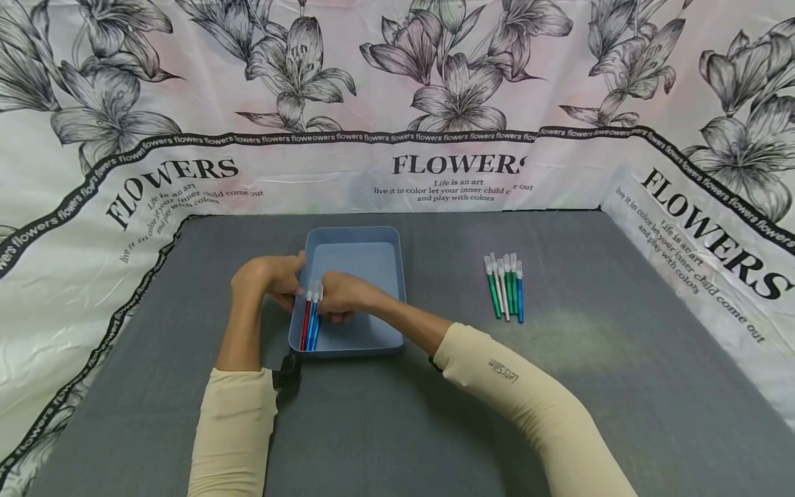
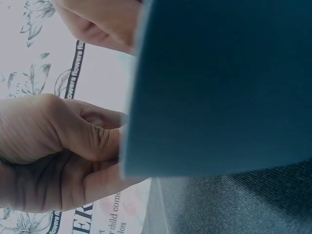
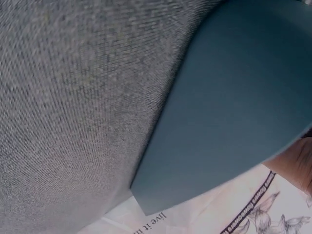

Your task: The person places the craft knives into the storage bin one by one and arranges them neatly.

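A blue-grey tray (image 1: 357, 259) lies on the cloth. Red (image 1: 305, 330) and blue (image 1: 315, 333) pens with pale caps lie side by side along its left wall. My right hand (image 1: 343, 295) is inside the tray, fingers curled against the rightmost blue pen; its fingertips are partly hidden. My left hand (image 1: 273, 277) is at the left rim, thumb toward the far end, fingers near the pen caps. In the left wrist view the left hand's fingertips (image 2: 100, 141) disappear behind the tray wall (image 2: 219, 97). The right wrist view mostly shows the tray's outside (image 3: 219, 107).
Several capped pens (image 1: 506, 286), green, white and blue, lie in a row to the right of the tray. Dark grey cloth (image 1: 435, 428) covers the table. A white flower-printed sheet (image 1: 459, 172) rises along the back and sides.
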### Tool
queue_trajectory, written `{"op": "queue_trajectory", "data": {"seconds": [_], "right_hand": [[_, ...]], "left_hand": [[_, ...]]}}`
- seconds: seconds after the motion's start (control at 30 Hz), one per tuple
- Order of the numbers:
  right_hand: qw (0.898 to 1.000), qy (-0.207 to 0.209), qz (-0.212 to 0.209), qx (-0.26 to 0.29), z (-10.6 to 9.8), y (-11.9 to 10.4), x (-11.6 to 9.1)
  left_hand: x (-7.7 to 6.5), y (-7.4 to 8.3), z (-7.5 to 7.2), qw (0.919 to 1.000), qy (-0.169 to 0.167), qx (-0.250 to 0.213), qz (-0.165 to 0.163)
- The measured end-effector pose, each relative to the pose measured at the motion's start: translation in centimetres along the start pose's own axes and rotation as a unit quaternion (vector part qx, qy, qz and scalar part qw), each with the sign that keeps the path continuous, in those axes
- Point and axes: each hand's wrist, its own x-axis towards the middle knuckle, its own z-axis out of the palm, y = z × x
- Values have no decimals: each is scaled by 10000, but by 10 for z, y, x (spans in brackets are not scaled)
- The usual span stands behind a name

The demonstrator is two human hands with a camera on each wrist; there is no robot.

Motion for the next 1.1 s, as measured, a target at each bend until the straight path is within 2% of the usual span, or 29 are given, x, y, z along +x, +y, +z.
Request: {"op": "queue_trajectory", "data": {"seconds": [0.2,0.37,0.63,0.83,1.1], "right_hand": [[9997,25,-236,-104,-9,0,-10],[9993,198,-223,-209,-21,-1,-26],[9989,369,-246,141,-41,1,-58],[9967,720,-293,240,-56,11,-81],[9912,1306,98,195,-77,39,-111]], "left_hand": [[0,1,0,10000,21,42,-40],[1,0,1,10000,22,11,-92],[1,2,5,9995,264,-112,-123],[1,2,5,9996,253,-120,-69],[2,1,4,9997,197,-159,-41]]}}
